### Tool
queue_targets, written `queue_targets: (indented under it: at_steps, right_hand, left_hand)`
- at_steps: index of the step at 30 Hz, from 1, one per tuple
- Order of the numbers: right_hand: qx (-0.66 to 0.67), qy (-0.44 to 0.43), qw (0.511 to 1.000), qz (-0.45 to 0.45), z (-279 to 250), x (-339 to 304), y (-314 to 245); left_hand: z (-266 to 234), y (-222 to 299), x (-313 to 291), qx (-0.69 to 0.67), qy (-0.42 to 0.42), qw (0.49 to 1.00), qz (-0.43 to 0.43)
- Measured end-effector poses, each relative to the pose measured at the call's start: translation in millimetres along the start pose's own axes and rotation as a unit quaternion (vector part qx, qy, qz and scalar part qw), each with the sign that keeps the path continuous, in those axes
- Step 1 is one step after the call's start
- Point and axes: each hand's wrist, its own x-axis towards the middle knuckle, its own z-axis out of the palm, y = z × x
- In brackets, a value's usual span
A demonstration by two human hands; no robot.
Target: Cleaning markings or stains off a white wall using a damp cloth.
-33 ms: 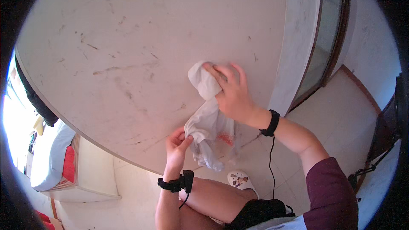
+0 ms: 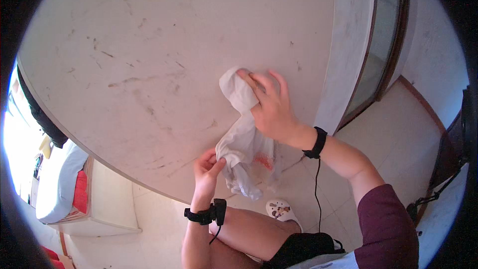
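Observation:
A white cloth [image 2: 242, 142] with a reddish patch hangs in loose folds between my two hands. My right hand [image 2: 273, 109] holds its upper end against a broad pale surface [image 2: 149, 60], seemingly a wall, covered in dark scuffs. The index finger rests on the bunched cloth, while other fingers stretch out beside it. Lower down and to the left, my left hand [image 2: 206, 167] pinches the cloth's edge between thumb and fingers. Below that grip the loose end dangles over the floor.
A framed glass panel [image 2: 381, 45] stands right of the scuffed surface. Tiled floor [image 2: 333, 189] lies below, with my white clog [image 2: 281, 210] on it. At the left is a bed-like piece [image 2: 109, 199] with red fabric [image 2: 80, 192]. A thin cable [image 2: 317, 194] trails from my right wristband.
My right hand and the upper end of the cloth have shifted very slightly upward. My left hand stays where it was.

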Motion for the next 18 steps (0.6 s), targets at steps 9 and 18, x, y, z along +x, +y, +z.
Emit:
queue_targets:
  at_steps: [9,18]
  right_hand:
    - [0.026,-0.021,0.998,0.059,14.5,-11.1,-12.7]
    - [0.027,0.0,0.999,0.018,1.2,26.6,-4.3]
  left_hand:
    - [-3.1,-3.0,-0.5,-0.025,-0.011,0.999,0.022]
    - [5.5,3.7,-0.8,-0.037,-0.034,0.999,0.013]
